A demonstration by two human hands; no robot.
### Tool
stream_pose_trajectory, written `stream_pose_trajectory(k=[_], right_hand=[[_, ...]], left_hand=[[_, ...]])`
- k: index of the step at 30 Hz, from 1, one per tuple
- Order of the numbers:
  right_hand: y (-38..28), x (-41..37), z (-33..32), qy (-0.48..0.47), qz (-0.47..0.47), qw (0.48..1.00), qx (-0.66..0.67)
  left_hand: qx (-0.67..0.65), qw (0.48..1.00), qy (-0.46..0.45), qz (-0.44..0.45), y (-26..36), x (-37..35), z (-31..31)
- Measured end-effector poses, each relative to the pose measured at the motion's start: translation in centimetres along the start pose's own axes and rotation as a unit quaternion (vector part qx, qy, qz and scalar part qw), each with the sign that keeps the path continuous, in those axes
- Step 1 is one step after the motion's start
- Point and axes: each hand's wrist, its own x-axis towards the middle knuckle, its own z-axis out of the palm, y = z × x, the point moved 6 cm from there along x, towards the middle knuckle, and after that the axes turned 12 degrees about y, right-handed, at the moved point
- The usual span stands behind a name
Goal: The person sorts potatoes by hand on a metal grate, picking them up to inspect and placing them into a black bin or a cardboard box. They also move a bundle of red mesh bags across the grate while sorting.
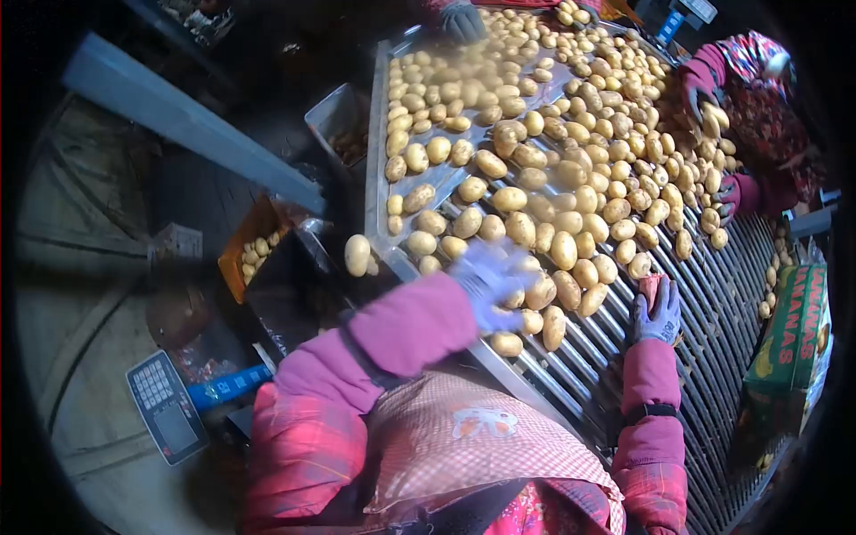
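We likely sort potatoes [563, 251]: left hand [489, 283] blurred, grip unreadable; right hand [659, 316] clamped on reddish lump [652, 285]; next calls for lifting

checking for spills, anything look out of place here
Yes: a potato shows beyond the left rim of the roller table, apart from the rest; falling or resting, I can't tell. A reddish piece by the right hand also stands out among tan potatoes.
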Motion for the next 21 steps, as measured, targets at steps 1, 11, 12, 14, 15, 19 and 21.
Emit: stream_pose_trajectory(k=[1,11,12,14,15,19,21], right_hand=[[-0.1,0.1,-0.2,0.001,0.01,1.0,0.001],[-0.7,0.0,-1.0,-0.001,0.035,0.999,0.002],[-0.7,0.1,-1.0,0.003,0.038,0.999,0.005],[-0.8,0.1,-1.1,-0.004,0.038,0.999,0.012],[-0.8,0.2,-1.2,-0.001,0.037,0.999,0.015],[-1.1,0.3,-1.2,-0.012,0.03,0.999,0.0],[-1.1,0.3,-1.2,-0.016,0.021,1.0,0.007]], left_hand=[[0.02,0.997,-0.025,0.07,2.4,0.3,2.0],[0.249,0.968,-0.007,-0.027,-10.6,5.3,1.2],[0.254,0.967,-0.006,-0.025,-11.7,5.3,0.4],[0.162,0.979,0.049,-0.118,-13.7,5.5,-1.6],[0.165,0.978,0.052,-0.118,-14.4,6.3,-2.1],[0.143,0.969,0.173,-0.106,-14.6,11.1,-5.0],[0.084,0.973,0.183,-0.116,-16.3,13.8,-3.1]])
